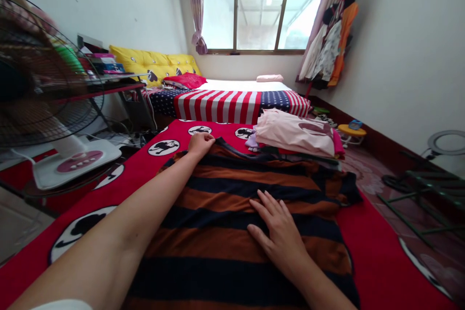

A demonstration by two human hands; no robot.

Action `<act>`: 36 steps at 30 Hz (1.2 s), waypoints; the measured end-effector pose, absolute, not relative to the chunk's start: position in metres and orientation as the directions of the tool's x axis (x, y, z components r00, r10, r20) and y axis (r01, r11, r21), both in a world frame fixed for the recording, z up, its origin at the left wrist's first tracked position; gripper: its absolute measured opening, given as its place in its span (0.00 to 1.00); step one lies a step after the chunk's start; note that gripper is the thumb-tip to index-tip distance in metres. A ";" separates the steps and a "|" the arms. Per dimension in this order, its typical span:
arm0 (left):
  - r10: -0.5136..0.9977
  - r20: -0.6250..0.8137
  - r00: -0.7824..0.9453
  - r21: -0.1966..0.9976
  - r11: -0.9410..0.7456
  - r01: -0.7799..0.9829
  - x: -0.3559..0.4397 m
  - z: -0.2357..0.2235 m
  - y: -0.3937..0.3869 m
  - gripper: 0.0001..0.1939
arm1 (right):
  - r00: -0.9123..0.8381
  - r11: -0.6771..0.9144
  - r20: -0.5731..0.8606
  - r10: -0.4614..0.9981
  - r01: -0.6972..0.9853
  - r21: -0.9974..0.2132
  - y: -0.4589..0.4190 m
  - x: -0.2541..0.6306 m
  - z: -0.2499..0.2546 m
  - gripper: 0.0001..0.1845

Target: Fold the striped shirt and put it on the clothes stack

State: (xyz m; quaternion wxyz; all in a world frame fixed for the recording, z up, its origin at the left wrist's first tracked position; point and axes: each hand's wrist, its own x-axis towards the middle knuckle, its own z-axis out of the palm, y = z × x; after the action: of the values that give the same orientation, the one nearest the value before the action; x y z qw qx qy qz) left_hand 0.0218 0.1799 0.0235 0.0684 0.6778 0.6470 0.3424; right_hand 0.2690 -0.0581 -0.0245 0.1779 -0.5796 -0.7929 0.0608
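Observation:
A brown and navy striped T-shirt [225, 242] lies spread on a red cloth [374, 247] with black-and-white round prints. Its neckline points away from me. My left hand [201, 145] pinches the shirt's fabric at the left shoulder, beside the collar. Across the middle of the shirt, my right hand [278, 227] rests with its fingers spread. My left forearm covers part of the shirt's left side. Just beyond the collar sits a stack of folded clothes [294, 131], a pale pink garment on top.
A fan [76, 160] stands close on the left, near a cluttered desk [119, 82]. Behind is a bed [221, 106] with a flag-patterned cover. To the right are a yellow stool [351, 131], a green metal frame [432, 189] and a ring light [448, 143]. Clothes [332, 48] hang by the window.

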 end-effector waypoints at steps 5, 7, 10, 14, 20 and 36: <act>0.840 0.508 -0.190 0.612 -0.198 0.766 0.042 -0.004 0.185 0.09 | -0.276 0.335 0.220 0.936 0.891 -0.307 -0.059 0.271 -0.028 0.28; 0.817 0.531 -0.224 0.638 -0.212 0.740 0.047 -0.016 0.185 0.08 | -0.280 0.337 0.216 0.935 0.890 -0.306 -0.058 0.273 -0.028 0.28; 0.781 0.567 -0.263 0.660 -0.239 0.712 0.049 -0.022 0.183 0.09 | -0.289 0.348 0.223 0.931 0.886 -0.307 -0.057 0.274 -0.030 0.28; 0.700 0.653 -0.288 0.615 -0.269 0.741 0.045 -0.012 0.172 0.09 | -0.269 0.347 0.257 0.928 0.876 -0.334 -0.059 0.273 -0.034 0.28; 0.758 0.612 -0.227 0.568 -0.221 0.793 0.046 -0.001 0.154 0.11 | -0.254 0.317 0.189 0.948 0.795 -0.517 -0.046 0.284 -0.009 0.26; 0.841 0.524 -0.134 0.808 -0.441 0.391 0.057 -0.003 0.158 0.06 | 0.335 0.019 0.273 0.902 0.600 -0.800 0.099 0.307 0.006 0.07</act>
State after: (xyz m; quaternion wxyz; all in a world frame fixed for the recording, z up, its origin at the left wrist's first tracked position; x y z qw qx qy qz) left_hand 0.0573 0.1582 -0.0031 0.1969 0.6279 0.4907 0.5711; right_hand 0.3074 0.0985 0.0058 0.4529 -0.6800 -0.5520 0.1668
